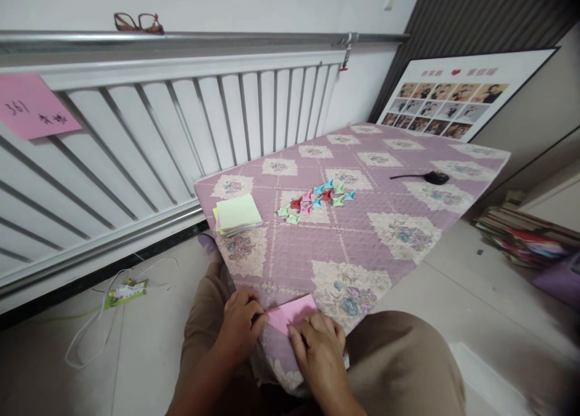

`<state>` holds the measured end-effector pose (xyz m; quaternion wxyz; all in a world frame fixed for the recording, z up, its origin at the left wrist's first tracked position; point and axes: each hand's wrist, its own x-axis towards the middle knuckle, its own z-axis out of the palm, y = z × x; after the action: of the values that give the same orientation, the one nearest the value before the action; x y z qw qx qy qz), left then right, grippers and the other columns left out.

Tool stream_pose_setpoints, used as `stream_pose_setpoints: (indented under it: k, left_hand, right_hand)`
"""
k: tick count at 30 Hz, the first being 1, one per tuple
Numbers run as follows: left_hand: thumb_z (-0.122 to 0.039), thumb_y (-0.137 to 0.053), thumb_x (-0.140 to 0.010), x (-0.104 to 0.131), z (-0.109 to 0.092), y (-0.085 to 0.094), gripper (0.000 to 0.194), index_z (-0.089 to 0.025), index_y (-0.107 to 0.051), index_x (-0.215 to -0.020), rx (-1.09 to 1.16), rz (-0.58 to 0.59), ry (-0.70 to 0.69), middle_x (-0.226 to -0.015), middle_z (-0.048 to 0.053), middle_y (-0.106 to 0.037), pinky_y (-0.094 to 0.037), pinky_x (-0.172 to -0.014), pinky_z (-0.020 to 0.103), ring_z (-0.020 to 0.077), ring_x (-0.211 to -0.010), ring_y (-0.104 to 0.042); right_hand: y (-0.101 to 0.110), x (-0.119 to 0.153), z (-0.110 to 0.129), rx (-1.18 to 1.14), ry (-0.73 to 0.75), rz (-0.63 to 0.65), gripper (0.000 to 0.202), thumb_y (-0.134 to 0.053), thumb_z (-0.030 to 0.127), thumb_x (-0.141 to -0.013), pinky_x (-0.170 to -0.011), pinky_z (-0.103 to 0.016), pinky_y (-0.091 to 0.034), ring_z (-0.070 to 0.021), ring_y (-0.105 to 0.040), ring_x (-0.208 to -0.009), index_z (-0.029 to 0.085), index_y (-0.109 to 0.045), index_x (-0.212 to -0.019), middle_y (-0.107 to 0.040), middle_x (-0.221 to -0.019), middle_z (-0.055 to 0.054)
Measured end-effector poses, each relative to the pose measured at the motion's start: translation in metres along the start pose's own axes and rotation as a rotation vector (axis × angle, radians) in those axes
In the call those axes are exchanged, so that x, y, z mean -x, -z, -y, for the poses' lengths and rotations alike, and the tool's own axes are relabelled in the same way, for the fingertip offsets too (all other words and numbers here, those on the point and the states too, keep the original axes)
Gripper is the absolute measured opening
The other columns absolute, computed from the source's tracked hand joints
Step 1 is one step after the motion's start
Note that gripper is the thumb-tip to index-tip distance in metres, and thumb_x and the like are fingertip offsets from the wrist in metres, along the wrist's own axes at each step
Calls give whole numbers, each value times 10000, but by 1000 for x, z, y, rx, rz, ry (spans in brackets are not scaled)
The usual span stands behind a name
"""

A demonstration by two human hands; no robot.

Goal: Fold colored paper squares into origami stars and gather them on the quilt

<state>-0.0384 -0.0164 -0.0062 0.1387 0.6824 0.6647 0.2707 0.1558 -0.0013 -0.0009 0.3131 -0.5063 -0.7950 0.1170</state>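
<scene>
A folded sheet of pink paper lies on the purple flowered tablecloth at the near corner of the table. My left hand has its fingers closed at the paper's left corner. My right hand is over the paper's right side, its thumb and fingers pressed onto it. Farther back, several small folded paper pieces in green, pink, red and blue sit grouped together. To their left rests a stack of square paper sheets, pale green on top.
A black object with a thin handle lies on the table's right part. Behind are a white radiator and a photo board. A power strip with cables is on the floor at left.
</scene>
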Motion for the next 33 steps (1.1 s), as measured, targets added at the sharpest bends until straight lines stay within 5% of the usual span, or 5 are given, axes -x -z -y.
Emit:
stream_pose_setpoints:
  k: [16,24,33]
  left_hand:
    - [-211,-655,-751,-17,-8,1,129,-194,-577,-650,-115,44,84,-896,24,-569,-394,-842,385,216,-921,-504]
    - [-197,-635,-789,-13,-10,-2,60,-195,-589,-749,-183,-36,75,-910,24,-596,-373,-829,379,218,-914,-510]
    - [-164,-560,-872,19,-26,-26,223,-247,-611,-1073,-285,94,-271,-1062,14,-649,-358,-872,369,204,-969,-540]
  right_hand:
    - [-9,-1,-1,105,-17,-11,196,-588,296,-805,-779,-376,-302,-198,-498,-764,228,-521,-634,-545,-708,-2]
    - [-17,0,-1,72,80,-88,118,-542,194,-822,-951,-455,-224,-213,-527,-870,286,-616,-835,-617,-822,-2]
    - [-10,0,-4,71,94,-10,110,-584,206,-809,-948,-460,-250,-197,-555,-838,302,-635,-826,-633,-827,20]
